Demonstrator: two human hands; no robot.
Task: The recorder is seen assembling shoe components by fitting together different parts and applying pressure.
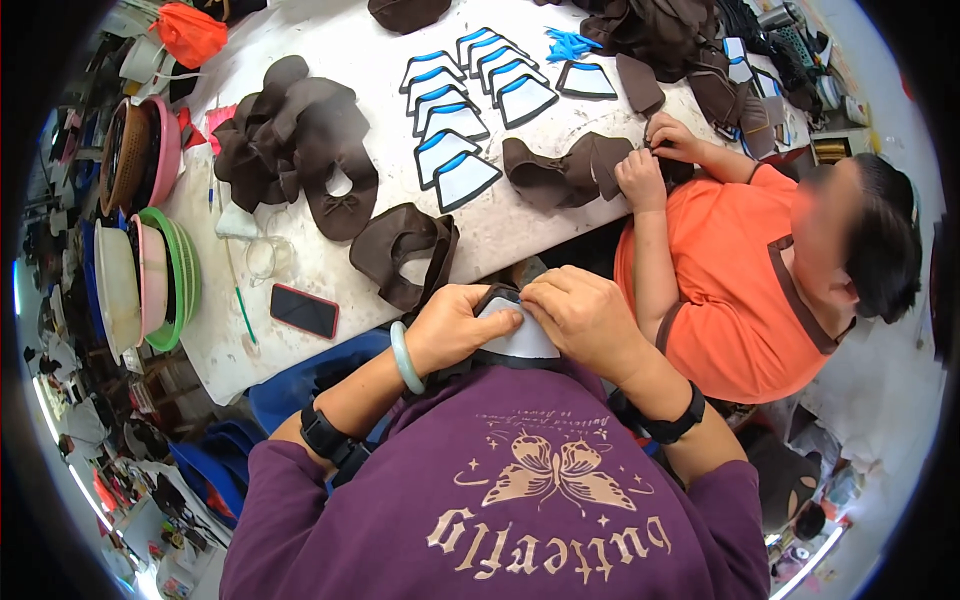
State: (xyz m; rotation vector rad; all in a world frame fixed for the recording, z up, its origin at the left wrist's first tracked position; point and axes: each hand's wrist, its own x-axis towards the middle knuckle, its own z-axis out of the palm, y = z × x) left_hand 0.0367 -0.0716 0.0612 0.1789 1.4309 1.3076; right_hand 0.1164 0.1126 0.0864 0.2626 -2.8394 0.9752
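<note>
Close to my chest, just off the table's near edge, both hands hold a white trapezoid-shaped piece with dark edging (522,338). My left hand (450,328) is closed on its left side, the thumb lying flat on the white face. My right hand (585,312) pinches the dark upper edge with thumb and fingertips; anything smaller between those fingertips is hidden. Just beyond my left hand lies a curled dark brown material piece (405,255). Further back, two rows of similar white pieces with black borders and blue strips (455,120) overlap on the white table (270,365).
A co-worker in an orange shirt (715,290) sits at right, hands (650,165) on brown pieces (560,172). More brown pieces (300,140) are heaped at left. A phone (304,311), a green stick (245,315) and clear thread (265,258) lie nearby. Baskets (178,280) stand beyond the left edge.
</note>
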